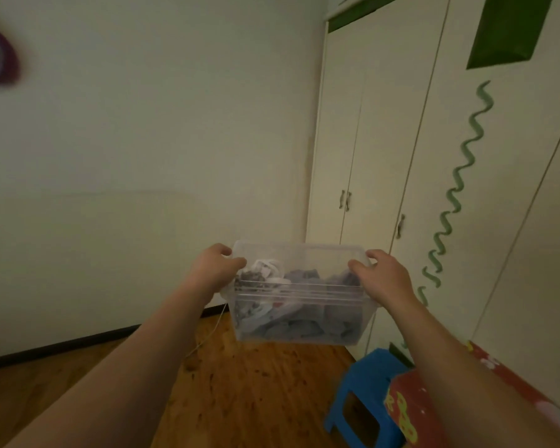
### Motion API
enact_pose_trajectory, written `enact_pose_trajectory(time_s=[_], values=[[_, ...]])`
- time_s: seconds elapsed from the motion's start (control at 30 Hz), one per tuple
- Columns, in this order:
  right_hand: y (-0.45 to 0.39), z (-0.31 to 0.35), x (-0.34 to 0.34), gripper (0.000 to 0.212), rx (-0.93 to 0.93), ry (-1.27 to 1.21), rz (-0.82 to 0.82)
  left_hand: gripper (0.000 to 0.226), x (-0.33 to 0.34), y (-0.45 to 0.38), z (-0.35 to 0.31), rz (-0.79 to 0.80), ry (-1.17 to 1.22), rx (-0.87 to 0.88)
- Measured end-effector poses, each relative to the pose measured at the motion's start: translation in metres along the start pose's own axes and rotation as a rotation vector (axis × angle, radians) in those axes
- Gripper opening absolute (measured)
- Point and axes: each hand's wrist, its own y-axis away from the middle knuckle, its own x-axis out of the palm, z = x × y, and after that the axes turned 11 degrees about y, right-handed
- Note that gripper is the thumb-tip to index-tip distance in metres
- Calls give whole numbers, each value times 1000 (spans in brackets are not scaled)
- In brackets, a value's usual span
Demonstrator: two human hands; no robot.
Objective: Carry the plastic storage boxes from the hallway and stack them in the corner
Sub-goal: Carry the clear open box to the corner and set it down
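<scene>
Between both hands, left grip [215, 268] and right grip [380, 274] clasp the clear storage box [299, 307] ends.

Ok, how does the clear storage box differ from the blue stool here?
The clear storage box is see-through, with grey and white cloth showing inside; the blue stool is opaque. The box is held up off the floor, the left hand and right hand gripping its short ends, while the stool stands on the wooden floor untouched. Both look like plastic.
</scene>
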Motion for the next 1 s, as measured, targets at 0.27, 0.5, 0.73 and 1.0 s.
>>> enact_pose_trajectory(time_s=[0.27,0.5,0.73,1.0], values=[[-112,19,29,60,-39,4,-16,58,27,-101,-14,6,5,18],[-183,34,80,60,-27,10,-1,64,40,-187,-2,1,-22,1],[-271,55,143,61,-25,81,18,27,62,-303,20,49,-13,-37],[-368,93,208,67,-21,116,56,39,70,-434,28,61,-1,-8]])
